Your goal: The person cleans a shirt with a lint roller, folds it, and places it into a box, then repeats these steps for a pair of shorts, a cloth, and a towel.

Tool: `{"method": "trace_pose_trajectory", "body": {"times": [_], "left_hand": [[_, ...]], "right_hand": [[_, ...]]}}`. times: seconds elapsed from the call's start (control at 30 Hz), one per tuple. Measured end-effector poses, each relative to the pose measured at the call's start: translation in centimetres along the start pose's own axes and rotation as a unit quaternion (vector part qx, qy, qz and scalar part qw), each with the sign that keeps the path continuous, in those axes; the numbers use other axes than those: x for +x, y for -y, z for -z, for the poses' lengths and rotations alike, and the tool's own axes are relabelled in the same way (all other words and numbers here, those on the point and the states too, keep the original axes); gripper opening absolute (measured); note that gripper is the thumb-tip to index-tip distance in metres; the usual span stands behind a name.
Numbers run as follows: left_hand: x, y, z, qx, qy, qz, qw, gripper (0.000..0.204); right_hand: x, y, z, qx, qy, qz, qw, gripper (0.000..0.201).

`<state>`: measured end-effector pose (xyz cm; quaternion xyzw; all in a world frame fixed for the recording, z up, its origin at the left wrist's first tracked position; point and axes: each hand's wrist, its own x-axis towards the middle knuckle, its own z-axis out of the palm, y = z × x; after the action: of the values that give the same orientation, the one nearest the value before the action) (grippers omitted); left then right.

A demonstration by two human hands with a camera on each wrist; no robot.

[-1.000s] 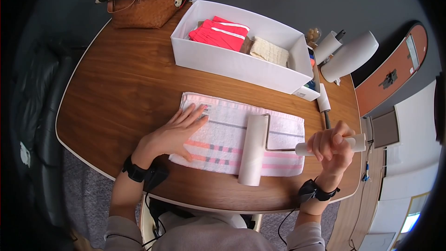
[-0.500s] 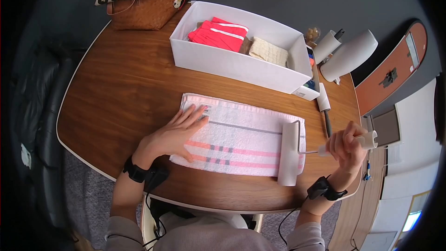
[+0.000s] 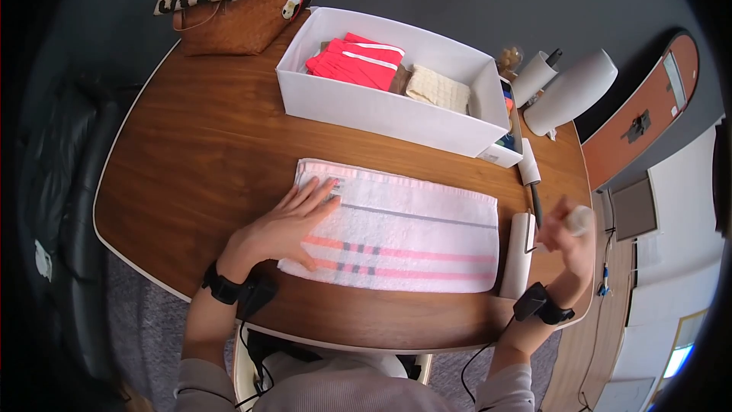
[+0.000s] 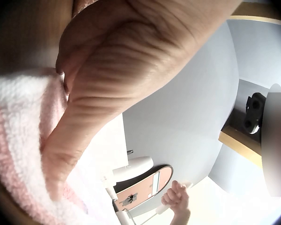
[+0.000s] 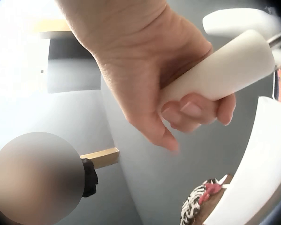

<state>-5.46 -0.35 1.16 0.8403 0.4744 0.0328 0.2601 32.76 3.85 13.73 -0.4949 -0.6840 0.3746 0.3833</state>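
A folded white terry towel [image 3: 412, 236] with pink, orange and grey stripes lies flat on the wooden table. My left hand [image 3: 278, 229] rests on its left end, fingers spread; the left wrist view shows the thumb [image 4: 61, 164] pressed into the terry. Off the towel's right side is a lint roller [image 3: 518, 259], its long white cylinder close beside the edge. My right hand [image 3: 570, 240] grips the roller's white handle [image 5: 225, 70], fingers curled round it in the right wrist view. Blur softens that hand in the head view.
Behind the towel stands a long white box [image 3: 381, 122] holding folded red cloth [image 3: 354, 65] and cream cloth [image 3: 438, 90]. A smaller roller with a dark handle [image 3: 529, 160] lies right of it, near a tall white rounded object [image 3: 572, 95]. A woven bag [image 3: 244, 27] sits back left.
The lint roller has travelled right across the towel and past its right edge, with my right hand still gripping the handle. My left hand has kept its place on the towel.
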Motion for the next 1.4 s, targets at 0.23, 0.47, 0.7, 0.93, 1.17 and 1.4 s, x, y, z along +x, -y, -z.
{"method": "trace_pose_trajectory", "body": {"times": [0.23,0.47,0.7,0.93,1.17,1.4], "left_hand": [[0.0,0.1,-0.3,0.009,0.0,0.002,1.0,0.106],[-0.1,0.2,-0.4,-0.005,-0.018,0.001,1.0,0.108],[0.0,0.4,-0.5,0.012,-0.015,-0.007,1.0,0.108],[-0.1,0.2,-0.2,0.014,0.002,-0.003,1.0,0.106],[-0.1,0.0,0.0,0.006,0.001,-0.003,1.0,0.105],[0.0,0.2,-0.5,0.003,-0.014,0.0,1.0,0.11]], "right_hand": [[-1.9,2.4,1.7,0.173,-0.137,0.3,0.928,0.024],[-1.1,3.0,-2.7,0.31,-0.24,0.344,0.853,0.022],[2.6,-0.8,-10.0,0.354,-0.011,0.208,0.912,0.023],[2.5,-0.6,-9.0,0.326,-0.01,0.159,0.932,0.023],[2.7,-0.1,-6.6,0.284,-0.043,0.136,0.948,0.021],[2.6,-0.5,-3.4,0.272,-0.043,0.13,0.952,0.022]]}}
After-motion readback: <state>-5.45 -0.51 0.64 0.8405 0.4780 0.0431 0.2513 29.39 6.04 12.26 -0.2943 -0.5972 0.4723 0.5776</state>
